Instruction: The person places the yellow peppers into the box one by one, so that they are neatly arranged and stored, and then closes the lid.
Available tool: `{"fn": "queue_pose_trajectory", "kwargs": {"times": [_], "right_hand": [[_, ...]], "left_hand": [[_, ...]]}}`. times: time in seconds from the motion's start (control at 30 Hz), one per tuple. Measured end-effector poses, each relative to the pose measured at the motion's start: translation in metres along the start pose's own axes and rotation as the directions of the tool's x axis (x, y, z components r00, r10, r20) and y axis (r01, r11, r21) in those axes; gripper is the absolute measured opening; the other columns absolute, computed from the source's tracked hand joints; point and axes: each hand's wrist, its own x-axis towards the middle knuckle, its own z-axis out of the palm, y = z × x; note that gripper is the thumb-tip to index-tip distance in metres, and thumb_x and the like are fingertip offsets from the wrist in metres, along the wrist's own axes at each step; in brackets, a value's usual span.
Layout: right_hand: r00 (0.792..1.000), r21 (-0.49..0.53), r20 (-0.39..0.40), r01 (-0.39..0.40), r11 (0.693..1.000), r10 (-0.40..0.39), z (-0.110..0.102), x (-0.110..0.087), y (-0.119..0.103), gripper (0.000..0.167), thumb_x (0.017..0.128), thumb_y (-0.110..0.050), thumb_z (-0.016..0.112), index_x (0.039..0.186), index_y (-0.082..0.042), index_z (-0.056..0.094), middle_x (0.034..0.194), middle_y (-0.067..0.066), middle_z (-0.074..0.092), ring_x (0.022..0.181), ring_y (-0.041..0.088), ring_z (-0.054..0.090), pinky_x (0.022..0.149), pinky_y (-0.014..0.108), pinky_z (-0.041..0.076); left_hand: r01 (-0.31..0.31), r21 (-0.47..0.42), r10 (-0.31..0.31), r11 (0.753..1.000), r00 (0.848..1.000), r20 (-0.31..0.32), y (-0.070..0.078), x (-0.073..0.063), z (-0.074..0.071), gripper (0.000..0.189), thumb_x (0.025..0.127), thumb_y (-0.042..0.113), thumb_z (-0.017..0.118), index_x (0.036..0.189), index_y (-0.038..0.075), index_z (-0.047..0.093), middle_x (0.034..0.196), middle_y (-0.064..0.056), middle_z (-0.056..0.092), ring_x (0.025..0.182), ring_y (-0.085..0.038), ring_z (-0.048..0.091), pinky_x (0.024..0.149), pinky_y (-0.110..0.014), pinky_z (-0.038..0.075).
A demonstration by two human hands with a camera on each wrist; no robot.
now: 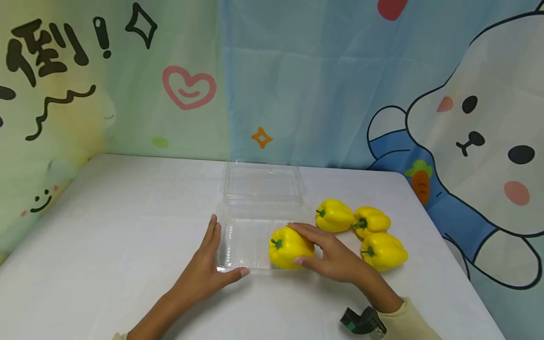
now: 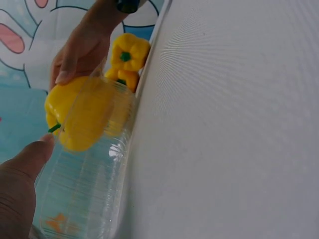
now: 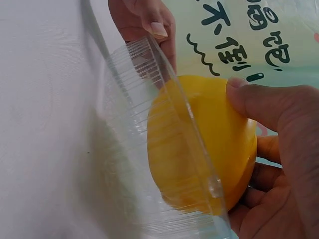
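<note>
My right hand (image 1: 335,255) grips a yellow bell pepper (image 3: 204,144), thumb on the near side and fingers round the far side. The pepper is at the right part of a clear plastic clamshell container (image 1: 246,236), partly below its rim, its green stem pointing left. Through the container's clear wall the pepper's lower part shows in both wrist views. At the container's left front corner is my left hand (image 1: 204,264), its fingers straight along the left side and its thumb stretched along the front rim. The container's lid (image 1: 263,182) lies folded back behind the base.
To the right of the container, three more yellow peppers sit close together: one at the back left (image 1: 334,216), one at the back right (image 1: 371,222) and one in front (image 1: 384,251). All stand on a white table (image 1: 127,226) with a printed cloth (image 1: 297,85) behind.
</note>
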Motion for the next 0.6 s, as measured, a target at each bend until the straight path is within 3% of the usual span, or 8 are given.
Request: {"fn": "queue_pose_trajectory", "kwargs": {"times": [0.6], "right_hand": [[0.997,-0.047,0.070,-0.028,0.999,0.031,0.0071,0.0033,0.0029,0.069,0.090,-0.036,0.070,0.150,-0.021,0.039,0.150,0.004,0.040,0.136,0.024,0.037,0.109,0.047,0.033]], "left_hand": [[0.009,-0.004,-0.009,1.000,1.000,-0.005,0.0011,-0.0001,0.0002,0.123,0.072,0.066,0.074,0.152,-0.006,0.014,0.162,0.001,-0.007,0.145,-0.031,0.014,0.110,-0.051,0.025]]}}
